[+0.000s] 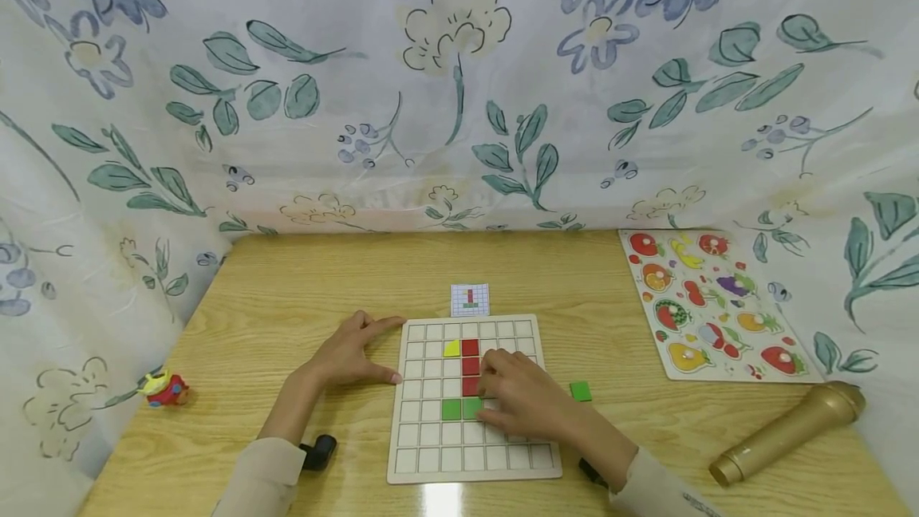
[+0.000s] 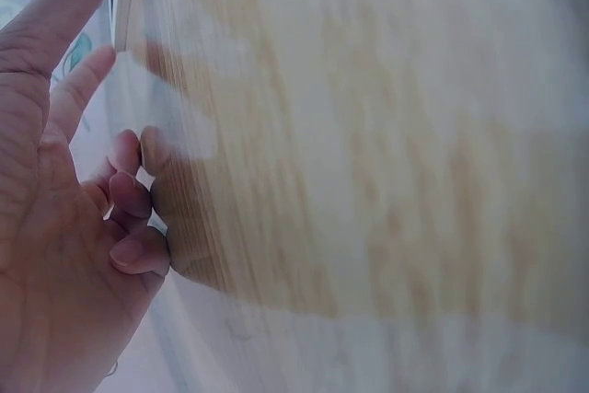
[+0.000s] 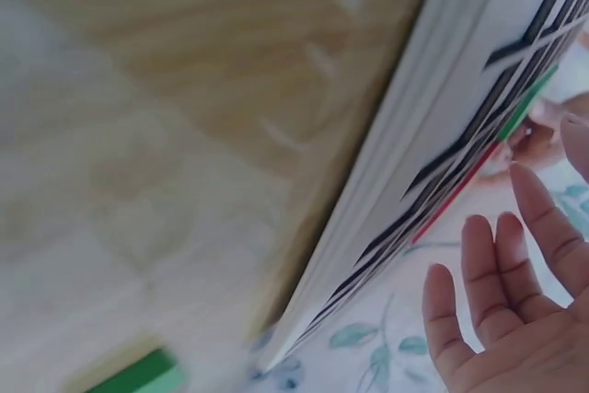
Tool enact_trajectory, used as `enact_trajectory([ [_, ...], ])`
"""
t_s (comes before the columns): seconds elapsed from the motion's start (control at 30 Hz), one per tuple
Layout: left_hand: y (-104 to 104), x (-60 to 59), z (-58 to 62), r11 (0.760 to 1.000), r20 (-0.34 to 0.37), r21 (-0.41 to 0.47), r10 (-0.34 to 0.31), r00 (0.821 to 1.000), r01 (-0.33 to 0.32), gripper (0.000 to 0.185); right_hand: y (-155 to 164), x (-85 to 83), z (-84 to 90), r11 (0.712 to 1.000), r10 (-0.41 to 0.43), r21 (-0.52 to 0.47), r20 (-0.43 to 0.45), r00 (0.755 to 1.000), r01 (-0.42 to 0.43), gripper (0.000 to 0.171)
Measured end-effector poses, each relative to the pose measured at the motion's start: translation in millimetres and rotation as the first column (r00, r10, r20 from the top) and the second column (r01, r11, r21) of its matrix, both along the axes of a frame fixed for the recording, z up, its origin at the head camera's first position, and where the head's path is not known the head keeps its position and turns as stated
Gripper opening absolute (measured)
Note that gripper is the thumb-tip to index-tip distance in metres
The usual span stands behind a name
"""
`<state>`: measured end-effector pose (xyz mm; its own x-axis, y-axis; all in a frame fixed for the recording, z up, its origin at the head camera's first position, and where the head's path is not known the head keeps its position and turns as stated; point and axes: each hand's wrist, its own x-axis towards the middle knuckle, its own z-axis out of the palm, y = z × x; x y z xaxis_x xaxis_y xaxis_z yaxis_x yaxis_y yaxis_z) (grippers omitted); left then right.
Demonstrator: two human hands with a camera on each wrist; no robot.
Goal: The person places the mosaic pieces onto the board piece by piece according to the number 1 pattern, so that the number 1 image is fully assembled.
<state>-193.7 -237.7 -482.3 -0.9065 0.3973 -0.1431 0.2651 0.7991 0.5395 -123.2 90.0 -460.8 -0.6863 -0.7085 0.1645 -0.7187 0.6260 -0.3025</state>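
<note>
A white gridded board (image 1: pixel 424 459) lies on the table, with one yellow piece (image 1: pixel 451 349), a column of three red tiles (image 1: pixel 470 348) and two green tiles (image 1: pixel 451 409) below. My left hand (image 1: pixel 352 353) spreads thumb and index finger along the board's left side, the index at the top corner. In the left wrist view the other fingers of this hand bend against the tabletop. Over the board, my right hand (image 1: pixel 520 393) has its fingertips right at the second green tile (image 1: pixel 471 408) and lowest red tile. Its fingers (image 3: pixel 492 273) look loosely extended in the right wrist view.
A loose green tile (image 1: pixel 580 391) lies right of the board. Behind it is a small pattern card (image 1: pixel 470 300). A fruit puzzle board (image 1: pixel 707 305) and gold microphone-shaped object (image 1: pixel 786 436) are at the right, a small toy figure (image 1: pixel 165 388) at the left.
</note>
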Motion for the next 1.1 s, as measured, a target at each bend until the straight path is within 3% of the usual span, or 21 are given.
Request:
enact_trajectory([
  [0.3, -1, 0.6, 0.1, 1.000, 0.006, 0.016, -0.002, 1.000, 0.002, 0.098, 37, -4.1, 3.4, 0.992, -0.113, -0.043, 0.080, 0.990, 0.117, 0.024],
  [0.67, -1, -0.8, -2.5, 1.000, 0.004, 0.014, -0.003, 1.000, 0.003, 0.099, 72, 3.0, 4.6, 0.986, -0.149, -0.048, 0.163, 0.975, 0.159, 0.031],
  [1.1, -1, 0.2, -1.6, 1.000, -0.005, 0.023, -0.015, 1.000, 0.015, 0.099, 105, 7.6, 2.0, 0.983, -0.185, 0.001, 0.118, 0.976, 0.186, 0.034],
])
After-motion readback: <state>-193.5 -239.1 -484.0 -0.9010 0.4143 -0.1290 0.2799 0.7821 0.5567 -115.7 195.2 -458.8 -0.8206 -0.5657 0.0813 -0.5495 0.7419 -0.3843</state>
